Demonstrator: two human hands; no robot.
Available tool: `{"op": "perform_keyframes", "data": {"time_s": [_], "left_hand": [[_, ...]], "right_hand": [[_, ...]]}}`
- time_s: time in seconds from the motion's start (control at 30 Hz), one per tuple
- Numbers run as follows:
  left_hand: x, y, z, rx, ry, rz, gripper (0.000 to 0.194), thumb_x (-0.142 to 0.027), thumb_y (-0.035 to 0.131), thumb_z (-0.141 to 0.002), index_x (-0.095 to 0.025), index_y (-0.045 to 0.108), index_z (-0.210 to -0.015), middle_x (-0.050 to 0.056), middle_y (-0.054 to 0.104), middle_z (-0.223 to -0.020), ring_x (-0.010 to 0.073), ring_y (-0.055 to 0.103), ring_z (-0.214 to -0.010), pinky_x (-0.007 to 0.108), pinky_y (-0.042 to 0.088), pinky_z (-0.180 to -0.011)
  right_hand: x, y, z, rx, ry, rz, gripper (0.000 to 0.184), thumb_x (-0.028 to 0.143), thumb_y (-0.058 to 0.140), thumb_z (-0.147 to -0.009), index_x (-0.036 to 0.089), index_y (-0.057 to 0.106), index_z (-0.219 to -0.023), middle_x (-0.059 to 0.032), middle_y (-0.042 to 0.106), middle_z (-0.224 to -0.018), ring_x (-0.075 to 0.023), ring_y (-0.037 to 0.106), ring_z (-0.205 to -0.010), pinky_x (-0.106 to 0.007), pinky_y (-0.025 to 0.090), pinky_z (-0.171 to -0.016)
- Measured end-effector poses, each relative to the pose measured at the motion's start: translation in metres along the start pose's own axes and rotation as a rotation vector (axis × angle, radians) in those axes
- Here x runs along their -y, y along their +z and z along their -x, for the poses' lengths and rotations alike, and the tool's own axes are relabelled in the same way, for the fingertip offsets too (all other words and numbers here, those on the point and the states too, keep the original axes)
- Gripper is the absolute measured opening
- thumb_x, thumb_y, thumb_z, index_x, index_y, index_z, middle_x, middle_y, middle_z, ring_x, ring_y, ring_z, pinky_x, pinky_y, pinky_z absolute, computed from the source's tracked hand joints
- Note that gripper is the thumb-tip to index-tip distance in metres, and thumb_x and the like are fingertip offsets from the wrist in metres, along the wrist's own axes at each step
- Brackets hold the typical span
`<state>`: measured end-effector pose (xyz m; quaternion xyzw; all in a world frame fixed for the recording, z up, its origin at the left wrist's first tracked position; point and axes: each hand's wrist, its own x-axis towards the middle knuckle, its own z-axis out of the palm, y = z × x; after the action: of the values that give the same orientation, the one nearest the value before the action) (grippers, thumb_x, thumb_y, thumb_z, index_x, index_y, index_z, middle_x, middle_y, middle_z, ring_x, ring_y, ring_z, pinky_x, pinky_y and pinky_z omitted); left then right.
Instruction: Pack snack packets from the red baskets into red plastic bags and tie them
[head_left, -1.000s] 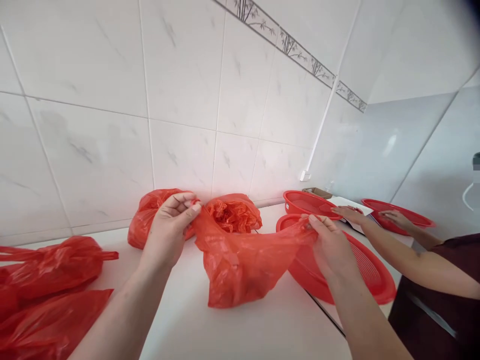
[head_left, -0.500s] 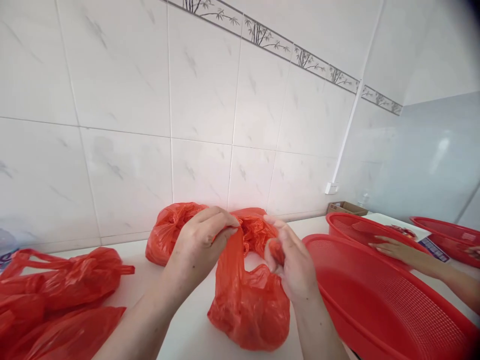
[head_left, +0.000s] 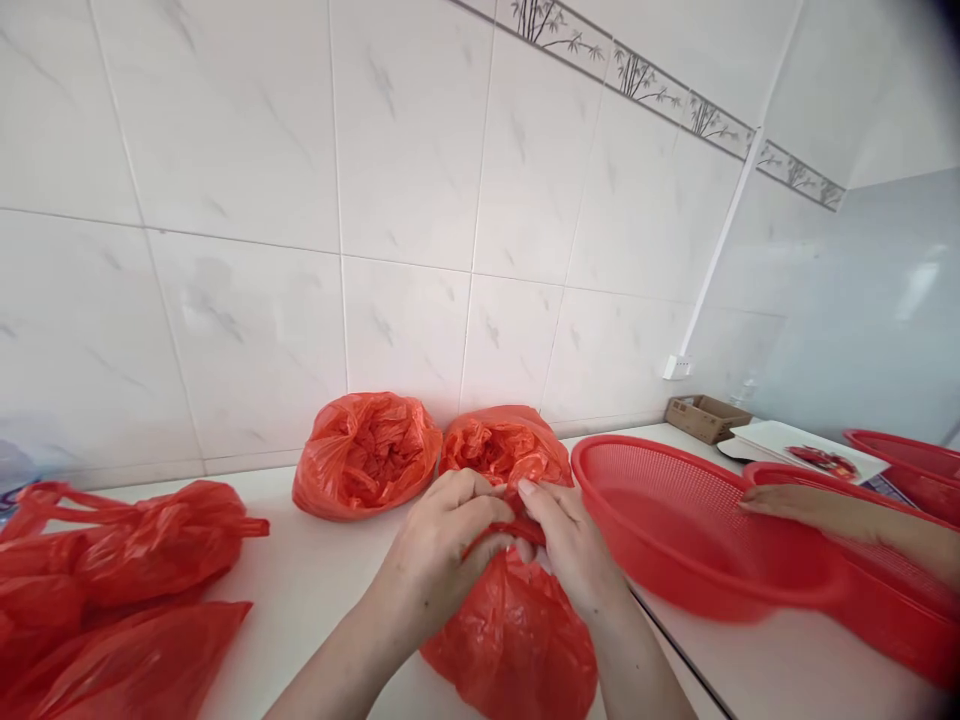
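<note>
A filled red plastic bag rests on the white table in front of me, its top gathered up in my fingers. My left hand is closed on the bag's handle part from the left. From the right, my right hand pinches the same gathered plastic, the fingertips of both hands close together. What is inside the bag cannot be made out. Just behind my hands sits an open-topped red bag with crumpled plastic in it, and a similar open red bag stands to its left by the wall.
Tied red bags lie at the left. A red mesh basket is at the right, with another red basket beside it and a co-worker's hand over them. A cardboard box stands against the tiled wall.
My hands have come together over the bag, drawing its two handles to one place. The near basket has shifted away and turned, with the co-worker's hand now at it. My view has moved slightly.
</note>
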<state>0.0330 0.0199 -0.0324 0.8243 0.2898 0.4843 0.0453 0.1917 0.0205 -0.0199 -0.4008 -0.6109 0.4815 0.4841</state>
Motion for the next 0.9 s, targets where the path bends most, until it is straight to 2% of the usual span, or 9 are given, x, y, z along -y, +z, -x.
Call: {"op": "perform_keyframes", "data": {"time_s": [0.13,0.23,0.3,0.37,0.47,0.6,0.7,0.83,0.9], "left_hand": [[0.002,0.000,0.001,-0.029,-0.193,0.058,0.018,-0.011,0.051,-0.087,-0.022,0.055,-0.073,0.000,0.056,-0.080,0.0147,0.054,-0.078,0.027,0.044,-0.072],[-0.001,-0.001,0.000,-0.010,-0.391,0.239,0.017,-0.014,0.046,-0.089,-0.022,0.050,-0.075,0.001,0.060,-0.088,0.0168,0.055,-0.091,0.028,0.043,-0.077],[-0.002,0.000,0.001,0.028,-0.476,0.331,0.015,-0.016,0.043,-0.090,-0.022,0.047,-0.076,-0.001,0.058,-0.082,0.0152,0.054,-0.082,0.025,0.041,-0.069],[-0.002,0.001,0.001,0.042,-0.527,0.314,0.014,-0.019,0.043,-0.089,-0.022,0.046,-0.076,-0.004,0.052,-0.073,0.0131,0.047,-0.068,0.023,0.036,-0.060],[-0.005,0.001,0.001,0.044,-0.562,0.230,0.013,-0.021,0.044,-0.088,-0.023,0.047,-0.076,-0.005,0.050,-0.071,0.0127,0.042,-0.065,0.023,0.032,-0.058],[-0.009,0.000,0.001,0.091,-0.588,0.159,0.012,-0.021,0.045,-0.087,-0.023,0.048,-0.075,-0.005,0.054,-0.070,0.0133,0.044,-0.063,0.024,0.030,-0.055],[-0.008,0.000,0.001,0.123,-0.580,0.076,0.012,-0.020,0.046,-0.086,-0.024,0.048,-0.075,-0.005,0.055,-0.067,0.0138,0.044,-0.061,0.024,0.031,-0.055],[-0.009,-0.003,-0.001,0.116,-0.454,-0.029,0.012,-0.016,0.049,-0.083,-0.023,0.048,-0.073,-0.001,0.058,-0.080,0.0164,0.050,-0.075,0.028,0.037,-0.067],[-0.016,-0.006,-0.002,0.138,-0.381,-0.058,0.015,-0.013,0.051,-0.080,-0.022,0.046,-0.070,0.001,0.057,-0.087,0.0176,0.051,-0.082,0.029,0.038,-0.073]], "right_hand": [[-0.006,-0.008,-0.001,0.135,-0.072,0.023,0.043,0.050,0.044,-0.091,0.016,0.064,-0.109,0.0026,0.054,-0.057,-0.0081,0.039,-0.044,-0.022,0.033,-0.047],[-0.009,-0.018,-0.002,0.242,-0.152,0.028,0.046,0.051,0.037,-0.092,0.021,0.072,-0.096,-0.0019,0.060,-0.069,-0.0128,0.050,-0.059,-0.029,0.043,-0.065],[-0.009,-0.021,-0.002,0.259,-0.170,0.086,0.045,0.047,0.038,-0.093,0.022,0.074,-0.084,-0.0032,0.063,-0.077,-0.0156,0.054,-0.071,-0.032,0.043,-0.075],[-0.009,-0.020,-0.004,0.244,-0.138,0.149,0.024,0.036,0.050,-0.087,0.024,0.071,-0.089,-0.0016,0.064,-0.085,-0.0158,0.055,-0.077,-0.030,0.044,-0.075],[-0.010,-0.015,-0.007,0.099,-0.098,0.277,0.030,0.020,0.059,-0.075,0.028,0.063,-0.103,0.0017,0.063,-0.087,-0.0149,0.055,-0.077,-0.027,0.043,-0.068],[-0.012,-0.011,-0.010,-0.079,-0.126,0.454,0.024,0.019,0.054,-0.076,0.027,0.069,-0.093,0.0018,0.066,-0.081,-0.0144,0.055,-0.070,-0.027,0.042,-0.065],[-0.010,-0.014,-0.009,-0.020,-0.081,0.385,0.031,0.016,0.047,-0.077,0.026,0.071,-0.095,0.0015,0.068,-0.079,-0.0135,0.055,-0.065,-0.027,0.043,-0.063],[-0.015,-0.025,-0.011,0.116,-0.094,0.086,0.029,0.026,0.058,-0.079,0.024,0.069,-0.106,-0.0043,0.068,-0.104,-0.0170,0.062,-0.086,-0.031,0.048,-0.077],[-0.026,-0.032,-0.019,0.104,-0.091,-0.032,0.030,0.032,0.059,-0.080,0.022,0.068,-0.107,-0.0065,0.067,-0.109,-0.0171,0.063,-0.087,-0.033,0.049,-0.080]]}}
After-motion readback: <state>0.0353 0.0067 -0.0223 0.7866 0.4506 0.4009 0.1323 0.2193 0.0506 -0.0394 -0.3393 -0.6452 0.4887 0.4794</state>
